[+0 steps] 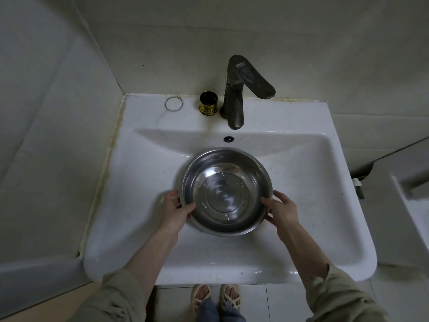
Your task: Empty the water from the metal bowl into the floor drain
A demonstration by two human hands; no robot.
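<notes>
A round metal bowl (226,191) with clear water in its bottom is over the white sink basin (301,182), below the faucet. My left hand (174,211) grips the bowl's left rim, thumb over the edge and fingers underneath. On the opposite side my right hand (282,210) grips the right rim the same way. The bowl is level. No floor drain is in view.
A dark faucet (239,94) stands at the back of the sink, next to a black and gold cap (208,103) and a ring mark (174,104). Tiled walls close in at the left and back. Tiled floor and my sandalled feet (216,296) show below the sink's front edge.
</notes>
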